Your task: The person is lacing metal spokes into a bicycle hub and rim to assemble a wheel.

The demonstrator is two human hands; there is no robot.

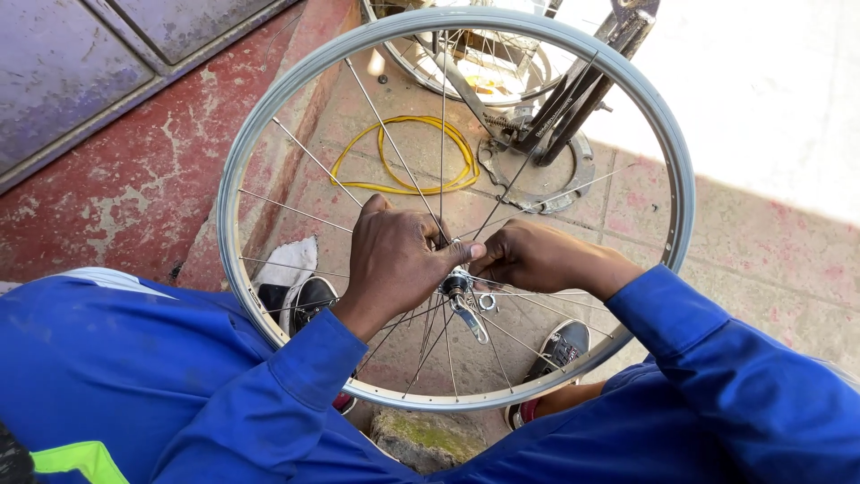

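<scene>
A silver bicycle wheel rim (235, 161) with thin spokes lies across my lap, its hub (456, 285) near the middle of the view. My left hand (394, 260) is closed over the spokes just left of the hub. From the right, my right hand (537, 258) pinches at the hub, fingertips meeting those of the left. A small metal wrench (471, 320) hangs just below the hub. Both arms wear blue sleeves.
A yellow cable loop (405, 157) lies on the red tiled floor beyond the wheel. A second wheel (484, 63) and a dark metal stand (573, 99) rest at the top. My black shoes (555, 350) show through the spokes. A purple door (72, 63) stands at the left.
</scene>
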